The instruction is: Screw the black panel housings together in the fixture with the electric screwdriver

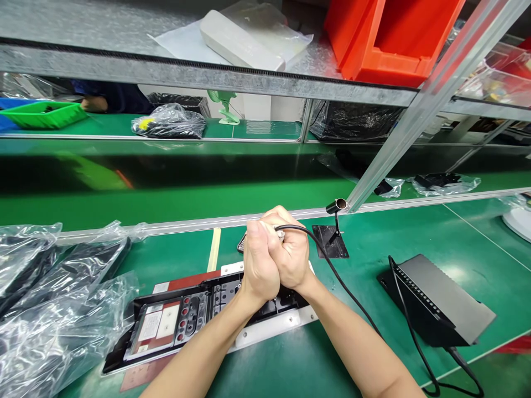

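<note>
Both my hands are wrapped together, one over the other, round a corded hand tool with a pale end (281, 235); most of it is hidden by the fingers. My left hand (262, 265) is closed on the near left side, and my right hand (292, 251) closes on it from the right. A black cable (327, 257) leaves the tool and curves down to the right. Below the hands lies a long black plastic housing (199, 315) with ribs and holes inside. White fixture strips (271, 327) run along its edges. The tool's working tip is out of sight.
Plastic-bagged black parts (74, 298) cover the left of the bench. A black vented box (440, 298) with cords sits right. A small black tube holder (337, 207) stands by the metal post (390, 143). Overhead, a shelf (207, 72) carries a red bin (390, 44).
</note>
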### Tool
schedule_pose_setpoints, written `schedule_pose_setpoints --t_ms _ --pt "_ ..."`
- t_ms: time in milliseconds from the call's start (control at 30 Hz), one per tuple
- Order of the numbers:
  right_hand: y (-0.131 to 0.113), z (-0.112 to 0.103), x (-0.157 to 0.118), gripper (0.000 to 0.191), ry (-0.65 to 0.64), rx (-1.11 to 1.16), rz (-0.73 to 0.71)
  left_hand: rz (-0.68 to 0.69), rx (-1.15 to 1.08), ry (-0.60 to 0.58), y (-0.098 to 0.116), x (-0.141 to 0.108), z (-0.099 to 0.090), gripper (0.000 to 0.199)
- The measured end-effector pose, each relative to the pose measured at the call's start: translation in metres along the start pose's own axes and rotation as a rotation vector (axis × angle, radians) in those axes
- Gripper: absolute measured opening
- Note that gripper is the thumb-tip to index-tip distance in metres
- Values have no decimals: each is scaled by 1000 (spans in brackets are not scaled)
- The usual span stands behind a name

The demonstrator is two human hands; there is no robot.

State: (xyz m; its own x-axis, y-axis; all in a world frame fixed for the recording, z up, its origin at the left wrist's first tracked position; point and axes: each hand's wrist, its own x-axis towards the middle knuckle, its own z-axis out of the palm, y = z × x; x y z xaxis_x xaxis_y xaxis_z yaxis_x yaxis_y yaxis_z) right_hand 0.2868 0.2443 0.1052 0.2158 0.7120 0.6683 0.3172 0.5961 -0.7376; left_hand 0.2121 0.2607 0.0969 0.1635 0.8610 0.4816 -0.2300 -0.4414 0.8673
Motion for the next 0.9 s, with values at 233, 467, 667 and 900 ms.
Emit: schedule_pose_setpoints --t_ms 233,467,667,900 --pt "1 0 0 18 -12 -4 -4 -22 45 33 -1 -1 -1 59" --pt "3 0 -1 22 -10 -10 -9 -32 46 30 -2 -1 -1 59" --pt "3 0 -1 21 -10 -18 -1 -5 46 35 -2 -1 -1 59" --pt "2 0 -1 21 -10 -13 -4 -5 78 51 -2 -2 -1 58"
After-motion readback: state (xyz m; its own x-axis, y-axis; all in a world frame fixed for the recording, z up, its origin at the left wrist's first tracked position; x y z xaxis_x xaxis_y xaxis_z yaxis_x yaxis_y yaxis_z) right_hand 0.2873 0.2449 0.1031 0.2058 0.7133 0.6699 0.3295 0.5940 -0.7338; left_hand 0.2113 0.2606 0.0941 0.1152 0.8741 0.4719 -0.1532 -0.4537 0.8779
